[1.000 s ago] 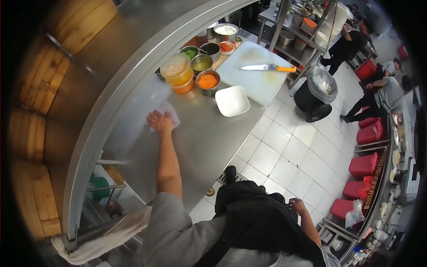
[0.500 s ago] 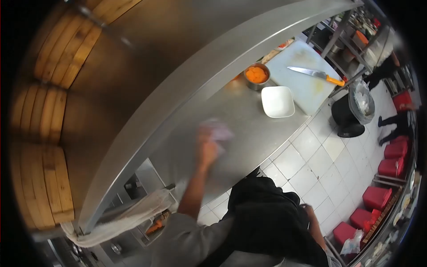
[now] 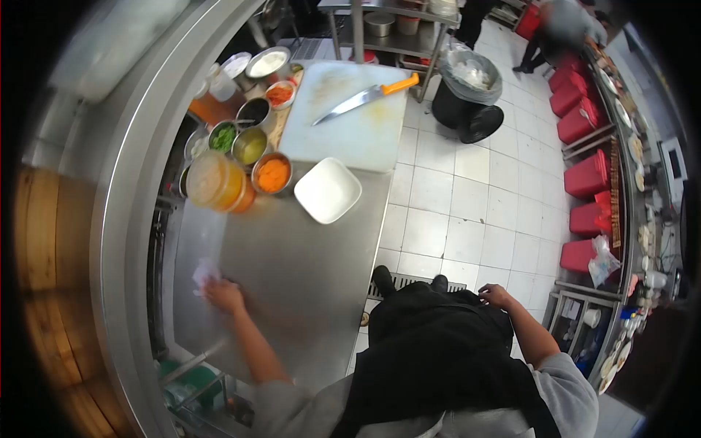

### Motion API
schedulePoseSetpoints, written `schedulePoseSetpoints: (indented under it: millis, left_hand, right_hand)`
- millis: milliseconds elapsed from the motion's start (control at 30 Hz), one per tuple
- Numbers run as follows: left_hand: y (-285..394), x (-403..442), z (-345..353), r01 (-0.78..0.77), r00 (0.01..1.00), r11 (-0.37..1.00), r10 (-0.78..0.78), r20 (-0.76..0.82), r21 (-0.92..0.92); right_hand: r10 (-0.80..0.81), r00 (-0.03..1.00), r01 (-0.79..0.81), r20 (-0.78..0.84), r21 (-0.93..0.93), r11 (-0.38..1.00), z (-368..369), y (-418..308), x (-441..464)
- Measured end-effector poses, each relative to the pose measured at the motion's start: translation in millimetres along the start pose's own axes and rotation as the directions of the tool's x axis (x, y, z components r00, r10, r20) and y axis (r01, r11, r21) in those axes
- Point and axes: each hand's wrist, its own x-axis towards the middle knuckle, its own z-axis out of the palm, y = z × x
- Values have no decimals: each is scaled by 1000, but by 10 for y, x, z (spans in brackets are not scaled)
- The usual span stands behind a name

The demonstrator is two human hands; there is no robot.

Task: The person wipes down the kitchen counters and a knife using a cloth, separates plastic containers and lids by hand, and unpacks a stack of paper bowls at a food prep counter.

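Note:
My left hand is closed on a pale pinkish cloth, pressed to the steel counter near its far left edge. My right hand hangs beside the black apron, fingers loosely bent and apart, with nothing visible in them. Beyond the left hand stand a white square bowl, a metal pot of orange food and a plastic tub of orange liquid. A yellow-handled knife lies on the white cutting board.
Several containers, including chopped greens and a yellowish liquid, crowd the counter's far left. A steel shelf edge runs along the left. A lined black bin stands on the tiled floor. Red bins line the right; another person stands farther off.
The view has turned, bringing more containers into sight. My left hand has wiped across to the counter's far left edge with the cloth. My right hand now shows clearly beside the apron.

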Motion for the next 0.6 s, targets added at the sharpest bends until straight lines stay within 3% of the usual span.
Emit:
schedulePoseSetpoints:
  millis: [67, 100, 167, 200, 333, 367, 433, 467, 500, 533, 567, 600]
  left_hand:
    - [542, -480, 9, -314, 944, 925, 279, -178, -213]
    - [933, -776, -193, -387, 922, 832, 337, -193, -397]
    - [1493, -1146, -380, -537, 832, 653, 516, -204, -534]
    - [1771, -1333, -473, -583, 774, 547, 598, -207, -601]
    - [2267, -1549, -854, -555, 624, 398, 780, -48, -731]
    - [2277, -1559, -851, -558, 628, 401, 776, -54, -726]
    - [2298, -1559, -807, -295, 764, 353, 645, 3, -888]
    - [2387, -1574, -903, -294, 766, 356, 643, 5, -887]
    - [2550, -1624, -1096, -254, 757, 273, 653, -15, -928]
    - [2687, -1689, -1231, -214, 748, 185, 662, -39, -959]
    - [2813, -1775, -1276, -216, 752, 186, 658, -42, -958]
    - [2931, -1884, -1310, 44, 666, 101, 738, 105, -994]
  right_hand:
    - [5, 999, -4, -34, 38, 999, 17, 319, 78]
    - [8, 999, -6, -36, 57, 998, 19, 418, 89]
    - [45, 996, -38, -74, 97, 995, 72, 546, 108]
    - [76, 996, -75, -55, 25, 997, 68, 515, 84]
    - [82, 997, -79, -2, 219, 973, 68, 286, 187]
    - [2, 999, 5, -33, 206, 978, 59, 112, 229]
    - [-230, 968, 244, -99, 163, 956, 29, -333, 293]
    - [-301, 949, 316, -98, 243, 917, 14, -788, 126]
    - [-459, 887, 426, -40, 451, 784, 3, -1270, -94]
    - [-480, 876, 375, 44, 565, 735, 5, -1756, -329]
    - [-625, 779, 451, 44, 653, 608, 104, -1981, -302]
    - [-696, 717, 466, 37, 717, 518, 182, -2271, -384]
